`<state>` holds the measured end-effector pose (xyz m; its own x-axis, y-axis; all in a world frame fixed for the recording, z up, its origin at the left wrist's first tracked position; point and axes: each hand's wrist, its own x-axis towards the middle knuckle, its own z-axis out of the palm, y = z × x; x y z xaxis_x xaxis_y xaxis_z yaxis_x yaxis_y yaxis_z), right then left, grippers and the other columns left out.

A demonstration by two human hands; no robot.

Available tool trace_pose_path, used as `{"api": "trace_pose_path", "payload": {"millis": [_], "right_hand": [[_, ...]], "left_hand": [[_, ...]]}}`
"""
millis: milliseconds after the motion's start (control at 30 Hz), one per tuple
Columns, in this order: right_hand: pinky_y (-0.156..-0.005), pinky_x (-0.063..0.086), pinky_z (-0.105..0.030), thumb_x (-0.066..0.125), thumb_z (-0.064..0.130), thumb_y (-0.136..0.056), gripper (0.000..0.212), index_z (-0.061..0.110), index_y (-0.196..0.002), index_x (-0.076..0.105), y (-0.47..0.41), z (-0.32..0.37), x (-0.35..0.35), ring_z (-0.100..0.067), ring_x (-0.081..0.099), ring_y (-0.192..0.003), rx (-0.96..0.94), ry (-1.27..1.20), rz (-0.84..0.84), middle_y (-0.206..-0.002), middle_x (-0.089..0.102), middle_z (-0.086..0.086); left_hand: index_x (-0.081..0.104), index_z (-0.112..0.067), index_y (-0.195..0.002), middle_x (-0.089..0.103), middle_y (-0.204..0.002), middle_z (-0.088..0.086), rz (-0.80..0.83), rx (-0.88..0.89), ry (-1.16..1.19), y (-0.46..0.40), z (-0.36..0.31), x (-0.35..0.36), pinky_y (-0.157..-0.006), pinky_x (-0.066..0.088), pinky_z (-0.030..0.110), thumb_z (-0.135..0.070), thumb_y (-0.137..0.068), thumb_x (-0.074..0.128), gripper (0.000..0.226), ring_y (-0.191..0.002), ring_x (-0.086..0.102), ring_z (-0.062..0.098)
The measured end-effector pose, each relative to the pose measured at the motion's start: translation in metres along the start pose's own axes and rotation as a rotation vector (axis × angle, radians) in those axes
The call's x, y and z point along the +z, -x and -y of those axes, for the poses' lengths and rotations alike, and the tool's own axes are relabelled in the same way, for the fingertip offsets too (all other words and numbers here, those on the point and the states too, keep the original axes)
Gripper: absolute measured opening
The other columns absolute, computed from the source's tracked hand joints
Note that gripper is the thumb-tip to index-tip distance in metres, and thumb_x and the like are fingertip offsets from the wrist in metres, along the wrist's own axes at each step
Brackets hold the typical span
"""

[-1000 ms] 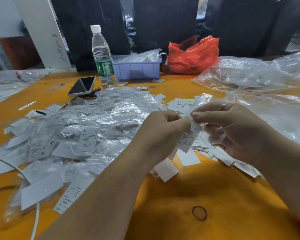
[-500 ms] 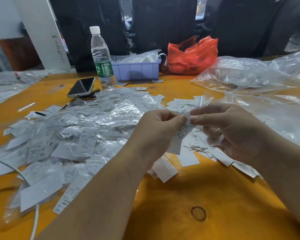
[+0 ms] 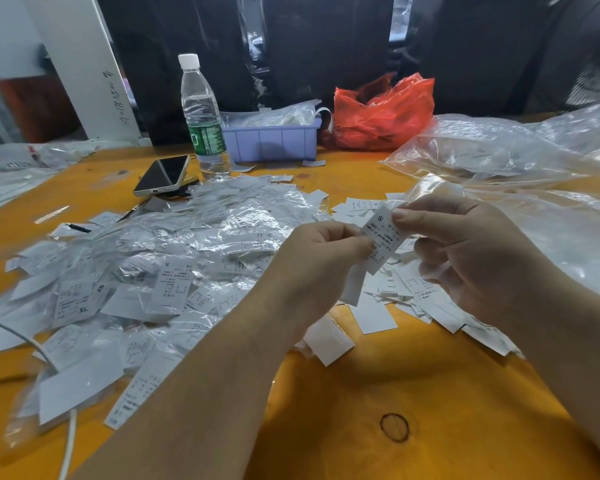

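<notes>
Right of centre, a white size label (image 3: 381, 237) marked S is pinched between the left hand (image 3: 321, 261) and the right hand (image 3: 471, 258) above the orange table (image 3: 326, 417); within the last second it has been raised and turned print-up, probably for checking before sorting

Matt paper label (image 3: 381, 237), glossy plastic sleeves (image 3: 222, 230)

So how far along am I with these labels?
In hand: the left hand and right hand pinch one label marked S. Beneath the right hand lies a small heap of bare labels; to the left lies a far larger pile of sleeved labels. If you're unsleeving, little looks done and most is left; if sleeving, the reverse. I cannot tell which.
</notes>
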<state>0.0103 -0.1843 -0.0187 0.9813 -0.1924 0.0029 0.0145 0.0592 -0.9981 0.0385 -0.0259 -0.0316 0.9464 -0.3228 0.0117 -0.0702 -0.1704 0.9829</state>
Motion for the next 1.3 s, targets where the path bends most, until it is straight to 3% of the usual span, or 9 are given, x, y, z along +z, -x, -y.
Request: {"api": "trace_pose_path", "payload": {"millis": [100,267,367,500,633,733,867,1200,1300], "right_hand": [[-0.044,0.028,-0.023,0.072,0.021,-0.082,0.014,0.018,-0.068,0.073,-0.0025,-0.0028,-0.0013,-0.011,0.026,-0.051,0.005,-0.011,-0.004,-0.086,0.056,-0.017],[-0.05,0.026,-0.027,0.075,0.026,-0.067,0.014,0.016,-0.077,0.073,-0.0029,-0.0043,-0.0019,-0.012,0.028,-0.055,0.011,0.004,0.009,-0.084,0.057,-0.016],[-0.049,0.028,-0.026,0.075,0.021,-0.071,0.012,0.013,-0.081,0.074,-0.0041,-0.0053,-0.0031,-0.01,0.031,-0.052,0.0,0.022,0.014,-0.077,0.056,-0.012],[-0.046,0.029,-0.024,0.075,0.028,-0.056,0.036,0.011,-0.088,0.074,-0.0048,-0.0063,-0.0042,-0.014,0.032,-0.056,0.002,0.022,0.045,-0.08,0.058,-0.015],[-0.047,0.026,-0.026,0.074,0.021,-0.063,0.025,0.01,-0.085,0.075,-0.0047,-0.0067,-0.0046,-0.011,0.03,-0.05,0.003,0.039,0.053,-0.077,0.061,-0.015],[-0.05,0.021,-0.028,0.073,0.013,-0.071,0.015,0.007,-0.084,0.075,-0.005,-0.0063,-0.0042,-0.012,0.026,-0.045,0.001,0.04,0.051,-0.067,0.064,-0.009],[-0.052,0.019,-0.029,0.071,0.013,-0.075,0.006,0.009,-0.078,0.074,-0.0037,-0.0051,-0.0025,-0.011,0.027,-0.044,0.005,0.042,0.048,-0.064,0.065,-0.006],[-0.051,0.021,-0.029,0.067,0.016,-0.083,0.014,0.012,-0.071,0.073,-0.0035,-0.0049,-0.0027,-0.011,0.029,-0.047,0.011,0.038,0.056,-0.062,0.06,-0.004],[-0.044,0.026,-0.023,0.068,0.016,-0.079,0.011,0.007,-0.075,0.07,-0.0031,-0.0042,-0.0025,-0.007,0.035,-0.04,0.013,0.02,0.084,-0.059,0.055,-0.005]], "left_hand": [[0.071,-0.005,-0.084,0.068,-0.077,-0.001,0.02,0.014,-0.009,-0.0005,0.0006,-0.0004,-0.054,0.04,0.013,-0.018,-0.092,0.062,0.018,-0.066,0.054,0.01],[0.069,-0.019,-0.068,0.067,-0.068,-0.01,0.047,0.021,-0.065,0.0005,-0.0003,-0.0013,-0.051,0.04,0.014,-0.02,-0.089,0.064,0.022,-0.055,0.053,0.001],[0.068,-0.015,-0.066,0.07,-0.079,0.002,0.033,0.007,-0.086,0.001,-0.0014,-0.0014,-0.057,0.04,0.024,-0.028,-0.076,0.064,0.017,-0.062,0.052,0.012],[0.069,-0.014,-0.065,0.069,-0.09,0.012,0.028,-0.002,-0.071,0.0024,-0.0036,-0.0002,-0.057,0.037,0.028,-0.031,-0.068,0.058,0.02,-0.064,0.049,0.017],[0.069,-0.013,-0.065,0.065,-0.07,0.001,-0.007,0.018,-0.063,0.0017,-0.0023,-0.002,-0.055,0.038,0.025,-0.029,-0.069,0.06,0.019,-0.061,0.049,0.012],[0.07,-0.007,-0.075,0.063,-0.065,-0.005,-0.055,0.044,-0.056,0.0003,-0.0007,-0.004,-0.051,0.038,0.019,-0.018,-0.085,0.064,0.016,-0.054,0.049,0.006],[0.069,-0.015,-0.063,0.063,-0.059,-0.011,-0.085,0.053,-0.009,-0.0004,-0.0003,-0.0052,-0.042,0.036,0.01,-0.012,-0.089,0.062,0.027,-0.046,0.049,-0.003],[0.071,-0.012,-0.074,0.068,-0.066,-0.01,-0.058,0.018,-0.071,-0.0002,0.0011,-0.0033,-0.053,0.04,0.018,-0.02,-0.09,0.063,0.02,-0.057,0.052,0.003],[0.073,-0.016,-0.074,0.064,-0.06,-0.014,-0.009,0.043,-0.06,0.002,0.0009,-0.0016,-0.048,0.04,0.012,-0.028,-0.091,0.063,0.024,-0.051,0.052,-0.003]]}}
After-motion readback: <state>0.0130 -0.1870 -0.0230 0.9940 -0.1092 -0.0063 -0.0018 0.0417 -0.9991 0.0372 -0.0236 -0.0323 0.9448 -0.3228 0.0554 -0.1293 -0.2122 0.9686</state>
